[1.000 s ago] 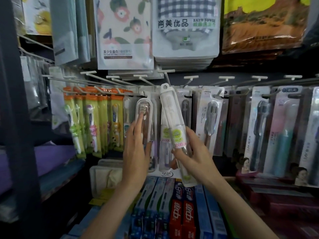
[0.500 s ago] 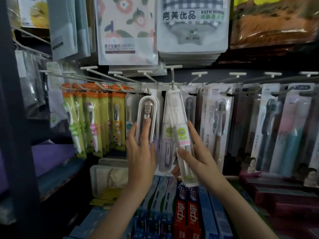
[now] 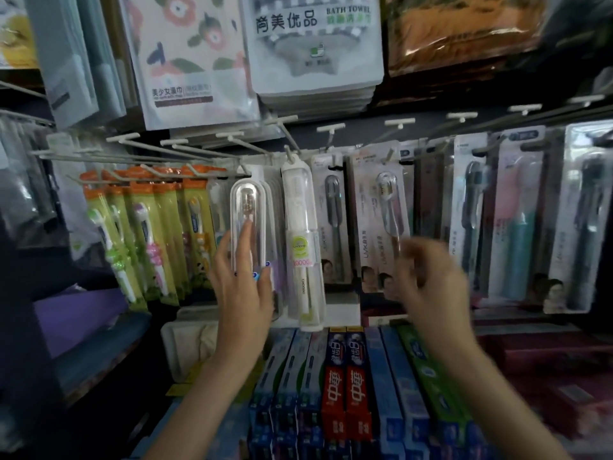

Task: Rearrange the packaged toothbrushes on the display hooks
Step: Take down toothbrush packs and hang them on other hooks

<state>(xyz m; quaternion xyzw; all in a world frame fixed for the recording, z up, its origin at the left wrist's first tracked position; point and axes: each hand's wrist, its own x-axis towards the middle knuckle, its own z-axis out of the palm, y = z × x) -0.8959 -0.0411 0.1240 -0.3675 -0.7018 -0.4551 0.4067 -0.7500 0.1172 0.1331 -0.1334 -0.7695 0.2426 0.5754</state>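
Observation:
A white toothbrush case with a green sticker (image 3: 302, 247) hangs from a display hook (image 3: 289, 151) at the centre, touched by no hand. Left of it hangs a clear toothbrush case (image 3: 247, 224); my left hand (image 3: 240, 287) lies flat against its front, fingers extended, gripping nothing. My right hand (image 3: 431, 290) is blurred, to the right of the white case, in front of carded toothbrush packs (image 3: 384, 220), fingers loosely curled and apart with nothing in them.
Orange-topped children's toothbrush packs (image 3: 149, 234) hang at left. More carded toothbrushes (image 3: 524, 220) fill the hooks at right. Towel packs (image 3: 315, 44) hang above. Toothpaste boxes (image 3: 345, 386) lie on the shelf below the hands.
My right hand slid the white case onto the hook, let go of it and moved off to the right. The left hand has stayed on the clear case.

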